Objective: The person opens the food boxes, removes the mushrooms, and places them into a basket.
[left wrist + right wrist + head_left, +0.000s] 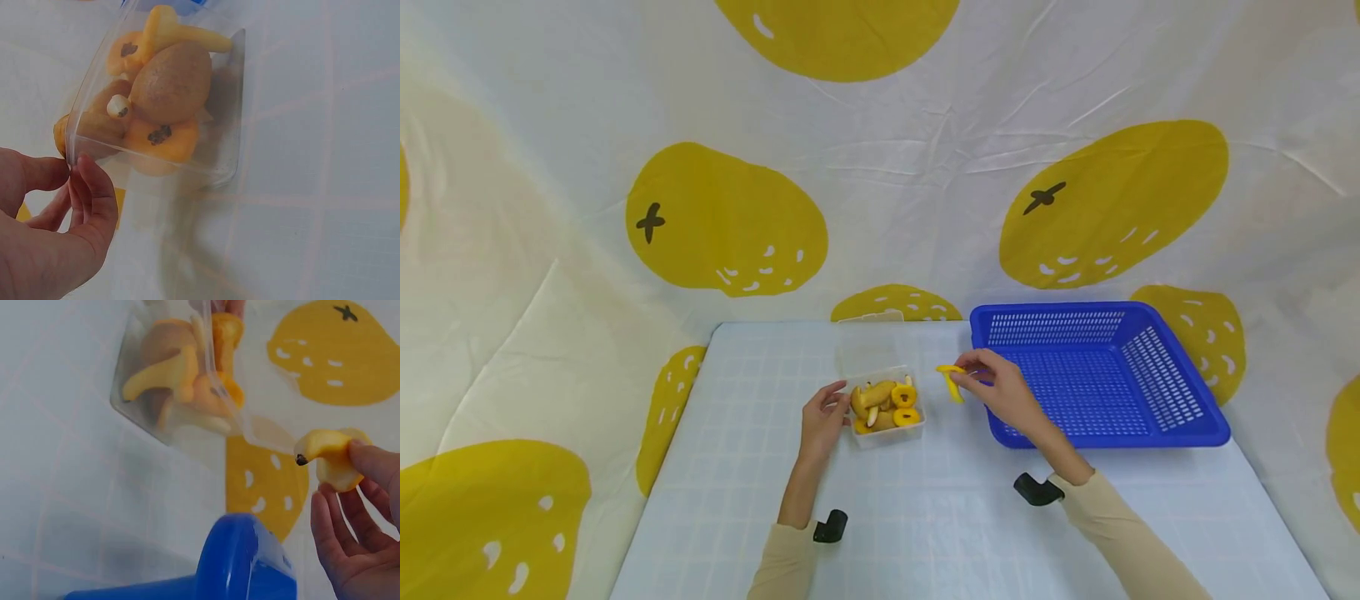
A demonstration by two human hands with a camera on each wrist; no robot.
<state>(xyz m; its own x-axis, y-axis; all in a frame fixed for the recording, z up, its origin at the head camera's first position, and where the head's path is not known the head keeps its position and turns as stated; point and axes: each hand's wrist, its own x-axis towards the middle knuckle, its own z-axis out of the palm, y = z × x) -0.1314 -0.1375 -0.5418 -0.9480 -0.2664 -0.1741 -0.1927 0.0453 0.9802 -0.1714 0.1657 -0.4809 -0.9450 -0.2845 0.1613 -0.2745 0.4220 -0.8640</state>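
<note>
While aloft, mushroom [953, 387] in right grip [1002, 390]

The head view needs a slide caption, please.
Right hand pinches yellow mushroom beside blue basket; left hand holds clear box of mushrooms.

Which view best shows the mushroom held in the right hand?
The right wrist view: the yellow mushroom appears large, dark stem tip plain, in the right hand. The head view shows it small; the left wrist view, not at all.

Fruit-printed white backdrop [917, 208] behind pale-blue checked tablecloth [925, 517].
</note>
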